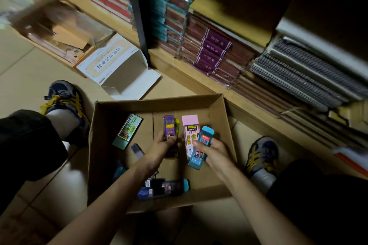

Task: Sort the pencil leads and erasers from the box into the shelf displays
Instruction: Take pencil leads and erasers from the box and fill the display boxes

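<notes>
Several stacks of notebooks [215, 53] fill the wooden shelf unit [199, 83] across the upper right of the view.

An open cardboard box [107, 157] sits on the floor just in front of the shelf base, between the person's knees. An opened white carton [119, 67] lies on the floor beyond the box's far left corner.

Both forearms reach forward and down over the near wall of the box, converging toward its centre.

Left hand [162, 146]: back of hand up, fingers curled round the lower end of a purple lead case [168, 128]. The case points toward the shelf. A yellow item [177, 123] shows just behind it.

Right hand [216, 154]: thumb and fingers wrapped round a blue lead case [202, 146], which is tilted, cap end up. A pink lead case [190, 132] lies touching the blue one on its left; whether the right hand also holds it cannot be told.

Loose in the box:
- a green lead case [128, 131] lies tilted on the floor of the box, left of the hands;
- a dark case [165, 187] with a teal cap lies along the near wall, partly under the left forearm.
</notes>
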`<state>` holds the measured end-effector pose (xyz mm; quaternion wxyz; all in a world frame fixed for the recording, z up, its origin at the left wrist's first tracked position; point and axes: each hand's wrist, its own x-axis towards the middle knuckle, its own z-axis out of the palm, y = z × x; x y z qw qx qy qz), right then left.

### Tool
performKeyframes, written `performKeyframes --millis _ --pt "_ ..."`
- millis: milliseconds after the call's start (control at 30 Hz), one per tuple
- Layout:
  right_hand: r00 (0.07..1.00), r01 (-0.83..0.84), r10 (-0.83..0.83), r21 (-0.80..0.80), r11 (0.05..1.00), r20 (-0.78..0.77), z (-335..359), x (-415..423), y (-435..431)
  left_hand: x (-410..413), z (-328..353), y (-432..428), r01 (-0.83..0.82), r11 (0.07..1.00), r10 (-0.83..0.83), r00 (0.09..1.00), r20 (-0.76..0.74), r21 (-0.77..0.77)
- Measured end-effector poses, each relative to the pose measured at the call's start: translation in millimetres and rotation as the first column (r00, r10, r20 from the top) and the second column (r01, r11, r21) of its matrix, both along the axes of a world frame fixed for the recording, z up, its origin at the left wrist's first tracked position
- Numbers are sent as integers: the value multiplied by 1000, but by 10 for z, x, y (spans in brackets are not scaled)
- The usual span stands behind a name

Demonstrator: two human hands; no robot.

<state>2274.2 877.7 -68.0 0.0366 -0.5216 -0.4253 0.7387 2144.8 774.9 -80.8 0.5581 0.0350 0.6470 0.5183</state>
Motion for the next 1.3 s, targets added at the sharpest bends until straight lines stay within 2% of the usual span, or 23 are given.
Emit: performKeyframes --millis 200,433,667,900,1000,1133,1300 --pt "992 47 -41 51 998 -117 491 -39 -106 229 337 96 -109 984 97 991 90 139" --pt "984 -97 127 222 970 -127 1137 1 -87 299 861 122 -86 947 96 995 -17 311" --pt "974 -89 168 423 902 -154 1822 79 274 318 1509 333 42 896 57 976 -209 442" --pt "978 2 101 489 872 -184 2516 96 641 40 2190 507 88 840 39 974 -222 535" --pt "977 58 77 596 801 -198 2927 67 840 -148 2403 574 91 817 63 967 -245 570" --pt "952 140 97 698 702 -289 3436 17 1038 -417 2671 649 92 769 105 958 -267 632" --pt "967 170 91 868 466 -238 3669 18 1227 -594 2827 800 112 733 129 946 -298 670"
